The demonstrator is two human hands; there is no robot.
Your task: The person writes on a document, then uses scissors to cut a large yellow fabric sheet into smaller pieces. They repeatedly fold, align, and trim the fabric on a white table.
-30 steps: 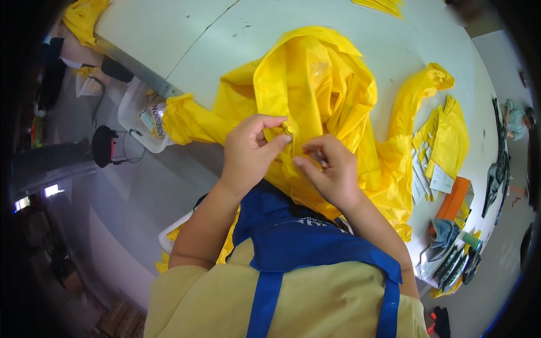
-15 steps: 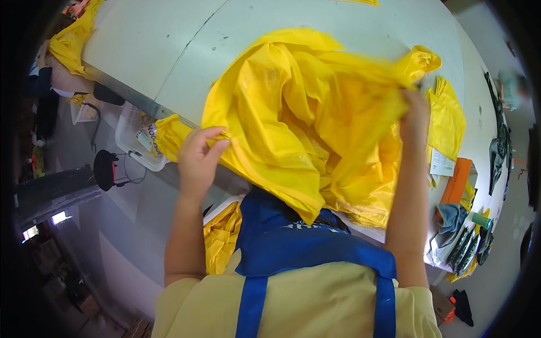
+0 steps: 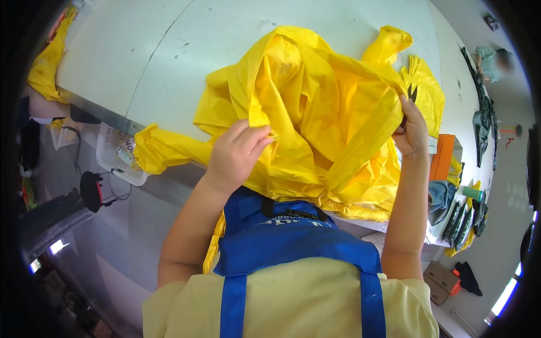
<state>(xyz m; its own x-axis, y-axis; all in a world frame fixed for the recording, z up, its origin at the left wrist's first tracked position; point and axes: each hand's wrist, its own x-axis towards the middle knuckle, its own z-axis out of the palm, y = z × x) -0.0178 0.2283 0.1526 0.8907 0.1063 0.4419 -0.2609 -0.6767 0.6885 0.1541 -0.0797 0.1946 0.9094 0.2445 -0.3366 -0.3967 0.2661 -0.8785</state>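
A yellow raincoat-like jacket [image 3: 307, 107] lies bunched and partly lifted at the table's near edge, its front spread apart. One sleeve reaches left over the edge, another points away at the far right. My left hand [image 3: 236, 155] pinches a fold of it left of the middle, fingertips pressed together. On the right, my right hand [image 3: 414, 132] grips the jacket's zipper edge with thumb and fingers. Small dark-bladed scissors [image 3: 412, 93] stick up from that same hand, their handle mostly hidden in the palm.
The pale table [image 3: 152, 56] stretches away ahead. Folded yellow cloth [image 3: 429, 90] and an orange box [image 3: 442, 159] stand at the right. A white basket [image 3: 110, 152] sits below the left edge. Another person [image 3: 496, 63] is at the far right.
My left hand has moved right and inward, onto another fold. My right hand has lowered slightly and turned, showing the scissors. The jacket's opening has shifted, with the zipper edge now on the right.
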